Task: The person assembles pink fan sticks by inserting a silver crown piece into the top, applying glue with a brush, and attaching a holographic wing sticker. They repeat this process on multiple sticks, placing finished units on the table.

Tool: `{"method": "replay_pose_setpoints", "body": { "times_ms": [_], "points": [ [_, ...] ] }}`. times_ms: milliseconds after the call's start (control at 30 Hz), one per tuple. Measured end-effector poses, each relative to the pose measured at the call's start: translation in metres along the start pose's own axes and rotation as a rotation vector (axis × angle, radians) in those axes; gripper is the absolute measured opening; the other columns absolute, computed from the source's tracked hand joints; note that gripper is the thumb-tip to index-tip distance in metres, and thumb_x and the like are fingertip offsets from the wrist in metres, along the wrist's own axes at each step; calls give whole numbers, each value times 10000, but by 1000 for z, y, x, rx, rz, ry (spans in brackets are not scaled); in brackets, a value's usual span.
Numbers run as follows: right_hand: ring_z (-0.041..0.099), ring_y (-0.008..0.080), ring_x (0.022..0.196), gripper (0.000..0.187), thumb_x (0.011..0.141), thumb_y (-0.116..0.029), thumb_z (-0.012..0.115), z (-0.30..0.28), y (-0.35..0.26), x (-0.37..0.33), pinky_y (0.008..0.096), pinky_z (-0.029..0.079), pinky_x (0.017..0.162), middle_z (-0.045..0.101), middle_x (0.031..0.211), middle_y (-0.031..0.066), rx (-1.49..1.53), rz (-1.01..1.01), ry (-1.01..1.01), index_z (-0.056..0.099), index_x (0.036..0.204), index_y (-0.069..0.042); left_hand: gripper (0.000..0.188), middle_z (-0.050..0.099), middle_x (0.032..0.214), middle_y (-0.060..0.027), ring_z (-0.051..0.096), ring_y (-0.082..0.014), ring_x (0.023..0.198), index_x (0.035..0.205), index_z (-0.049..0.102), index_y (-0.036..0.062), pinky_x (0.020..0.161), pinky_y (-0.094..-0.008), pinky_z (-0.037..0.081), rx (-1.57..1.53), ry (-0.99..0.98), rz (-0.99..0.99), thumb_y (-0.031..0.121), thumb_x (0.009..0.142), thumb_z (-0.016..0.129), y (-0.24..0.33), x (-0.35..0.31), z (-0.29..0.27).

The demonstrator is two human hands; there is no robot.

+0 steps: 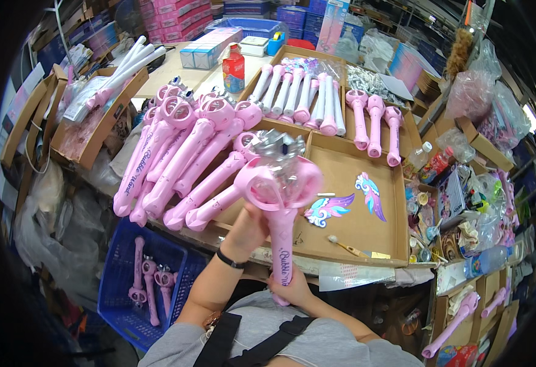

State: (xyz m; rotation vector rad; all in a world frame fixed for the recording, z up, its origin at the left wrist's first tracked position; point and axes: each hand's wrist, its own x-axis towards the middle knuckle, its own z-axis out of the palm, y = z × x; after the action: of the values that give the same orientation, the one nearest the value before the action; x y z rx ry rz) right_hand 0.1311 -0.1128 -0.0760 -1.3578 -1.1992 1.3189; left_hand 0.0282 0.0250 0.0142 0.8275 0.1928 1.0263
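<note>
Pink toy wand (282,231) nearest the camera, roughly upright at centre, its rounded head topped by a silver crown-like piece. Behind it spreads a cardboard tray (341,168). Left of centre, a pile of similar pink wands (185,156) leans over the tray's edge. Below the pile, a blue basket (191,269) holds several more. At the back lies a row of white-and-pink wand parts (293,92). The right hand (291,286) closes around the lower handle; the left hand (255,225) is behind its upper part, fingers mostly hidden. Two wing-shaped pieces (329,211) lie loose in the tray. The held wand looks largely assembled, though wingless; the rear parts appear unfinished.
</note>
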Motion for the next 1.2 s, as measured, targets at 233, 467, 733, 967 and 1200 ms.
{"method": "replay_pose_setpoints", "body": {
  "times_ms": [233,467,733,967,1200],
  "points": [
    [576,155,696,465,708,-213,714,-6,-10,0,296,478,662,599,801,90,39,-19,104,505,1061,6,871,531,1207,-188,583,-257,1007,1331,338,-4,859,-388,471,210,-84,-145,555,730,627,-14,-7,6],
    [599,182,750,506,709,-228,714,-12,-12,-3,310,482,696,615,851,116,7,28,73,489,1097,6,709,483,1267,-211,476,-334,1179,1311,352,-39,1016,-427,357,58,-104,-291,209,751,708,-21,-15,-3],
    [615,208,755,496,711,-217,698,-13,-14,-1,326,488,700,619,857,137,-105,53,93,483,1105,-4,795,409,1334,-224,414,-359,1232,1310,343,-53,1052,-440,312,47,-36,-326,266,710,757,-25,-18,-2],
    [598,162,726,478,709,-188,709,-16,-7,-4,299,483,673,612,821,92,-20,35,73,483,1087,-4,855,473,1278,-223,460,-341,1196,1317,348,-31,1027,-433,344,113,-86,-352,381,687,753,-18,-10,-6],
    [592,167,801,519,737,-239,712,-18,-9,-11,298,470,738,602,890,110,107,52,-149,469,1122,9,973,572,1136,-194,575,-281,1031,1262,413,-26,898,-377,455,149,34,107,763,694,449,0,17,1]
  ]
}}
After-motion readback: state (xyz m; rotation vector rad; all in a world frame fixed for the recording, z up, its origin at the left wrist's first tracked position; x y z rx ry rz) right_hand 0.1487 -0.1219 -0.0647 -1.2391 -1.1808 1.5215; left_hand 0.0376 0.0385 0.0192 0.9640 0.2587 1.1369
